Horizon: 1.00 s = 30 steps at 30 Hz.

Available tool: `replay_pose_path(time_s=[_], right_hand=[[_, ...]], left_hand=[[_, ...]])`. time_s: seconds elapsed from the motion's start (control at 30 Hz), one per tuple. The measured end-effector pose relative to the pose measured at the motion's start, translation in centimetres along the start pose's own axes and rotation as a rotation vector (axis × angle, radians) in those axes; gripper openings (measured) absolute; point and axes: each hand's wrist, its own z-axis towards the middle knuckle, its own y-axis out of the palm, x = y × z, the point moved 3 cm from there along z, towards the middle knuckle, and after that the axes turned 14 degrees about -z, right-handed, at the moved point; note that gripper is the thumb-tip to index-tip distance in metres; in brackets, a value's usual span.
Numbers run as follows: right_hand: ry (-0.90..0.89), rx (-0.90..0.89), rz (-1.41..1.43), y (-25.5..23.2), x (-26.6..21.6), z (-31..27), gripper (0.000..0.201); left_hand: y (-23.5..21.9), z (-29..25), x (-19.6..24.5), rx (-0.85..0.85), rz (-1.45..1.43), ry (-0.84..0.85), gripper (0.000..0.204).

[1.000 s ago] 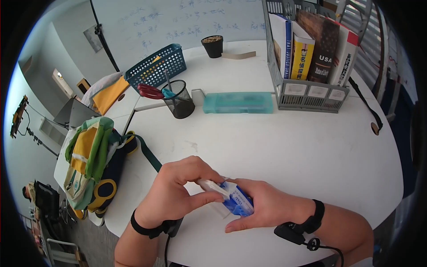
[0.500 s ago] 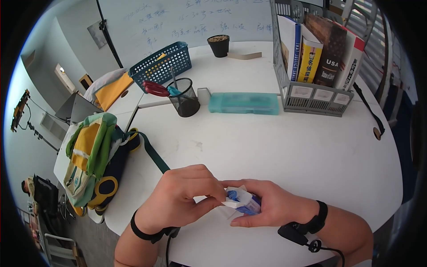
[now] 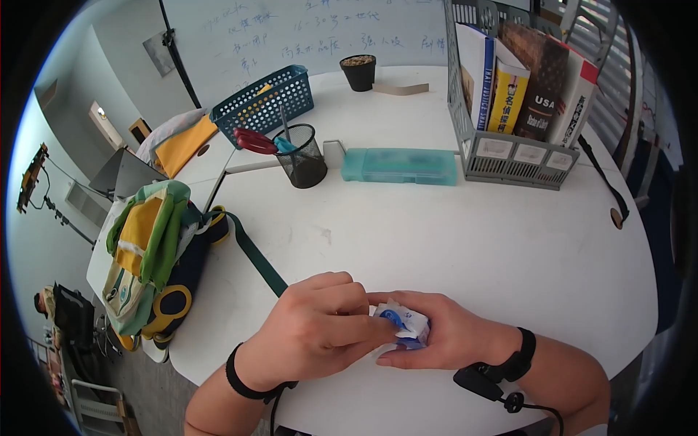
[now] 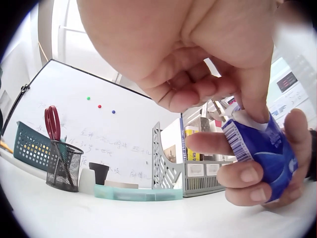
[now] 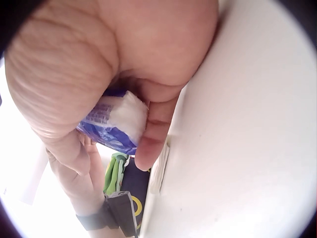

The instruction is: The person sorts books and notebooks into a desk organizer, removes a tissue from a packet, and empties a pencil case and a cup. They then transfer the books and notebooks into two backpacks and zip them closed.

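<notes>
My right hand (image 3: 443,330) grips a blue and white tissue pack (image 3: 411,327) low over the near part of the white table. Its fingers wrap the pack from behind, with the thumb on the near side. My left hand (image 3: 327,327) comes in from the left, thumb and fingers pinching at the pack's open top, where white wrapping or tissue shows. In the left wrist view, one left digit presses into the opening of the tissue pack (image 4: 267,153), beside a barcode. A white end of the tissue pack (image 5: 130,118) bulges in the right wrist view.
A green and yellow backpack (image 3: 149,261) lies at left, its dark strap (image 3: 254,251) reaching toward my left hand. Farther back stand a mesh pen cup (image 3: 304,163), a teal case (image 3: 398,167), a blue basket (image 3: 262,109), a plant pot (image 3: 358,75) and a grey book rack (image 3: 520,163).
My left hand has shifted right, from pinching white material at the pack's end to working at its opening. The pack's open top has turned up into view; my right hand keeps its grip.
</notes>
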Motion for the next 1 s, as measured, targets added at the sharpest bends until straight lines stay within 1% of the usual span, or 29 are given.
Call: replay_pose_path(time_s=[0.07, 0.17, 0.3, 0.37, 0.43, 0.47, 0.5, 0.53, 0.57, 0.6, 0.63, 0.67, 0.7, 0.73, 0.77, 0.8, 0.87, 1.0], right_hand=[[-0.012, 0.017, 0.029, 0.0, 0.0, 0.0, 0.078], [-0.002, 0.012, 0.008, -0.2, -0.6, -0.1, 0.075], [0.020, -0.004, 0.026, 0.0, -0.3, -0.1, 0.071], [0.018, -0.006, 0.022, 0.2, 0.0, -0.1, 0.069], [-0.051, 0.041, 0.134, 0.1, 0.0, -0.1, 0.059], [-0.051, 0.042, 0.133, 0.0, -0.1, -0.2, 0.059], [-0.026, 0.040, 0.181, -0.2, -0.3, -0.2, 0.053], [-0.001, 0.037, 0.229, -0.4, -0.3, -0.3, 0.048], [-0.002, 0.036, 0.228, -0.5, -0.3, -0.3, 0.048], [0.018, 0.019, 0.264, -0.5, -0.1, -0.2, 0.045], [0.040, 0.001, 0.302, -0.4, 0.0, -0.2, 0.042], [0.058, 0.023, 0.278, -0.3, 0.0, -0.2, 0.038], [0.059, 0.019, 0.278, -0.2, 0.4, -0.2, 0.038], [0.034, 0.006, 0.240, -0.2, 1.0, -0.3, 0.037], [0.010, -0.005, 0.202, -0.1, 1.2, -0.3, 0.036], [0.009, -0.005, 0.200, -0.2, 0.8, -0.4, 0.036], [0.179, 0.031, 0.239, -0.2, 0.1, -0.5, 0.037], [0.205, 0.022, 0.309, 0.2, 0.1, -0.4, 0.039]], left_hand=[[-0.2, 0.2, 0.2, 0.046, 0.026, 0.020, 0.028], [-0.5, 0.1, 0.4, 0.019, -0.003, 0.014, 0.026], [0.2, -0.1, -0.1, 0.003, 0.000, 0.025, 0.026], [0.6, -0.1, -0.1, -0.006, 0.009, 0.060, 0.025], [-0.3, 0.0, 0.1, -0.008, 0.015, 0.034, 0.025], [-0.7, 0.0, 0.2, -0.009, 0.023, 0.011, 0.026], [-1.0, -0.1, 0.6, -0.009, 0.024, 0.013, 0.026], [-1.5, -0.2, 0.4, 0.082, -0.068, -0.160, 0.027], [-2.0, -0.5, 0.0, 0.174, -0.161, -0.335, 0.030], [-2.3, -0.5, -0.3, 0.148, -0.191, -0.378, 0.037], [-2.2, -0.4, -0.8, 0.151, -0.191, -0.381, 0.037], [-1.7, -0.2, -1.2, 0.107, -0.226, -0.310, 0.037], [-1.2, -0.1, -1.3, 0.064, -0.260, -0.239, 0.036], [-0.8, 0.1, -1.1, 0.056, -0.294, -0.272, 0.027], [-0.7, -0.1, -1.1, 0.057, -0.292, -0.271, 0.027], [-0.6, -0.4, -1.1, 0.061, -0.268, -0.233, 0.023], [-0.8, -0.3, -0.9, 0.081, -0.218, -0.185, 0.013], [-0.9, -0.5, -0.9, 0.128, -0.201, -0.218, 0.016]])
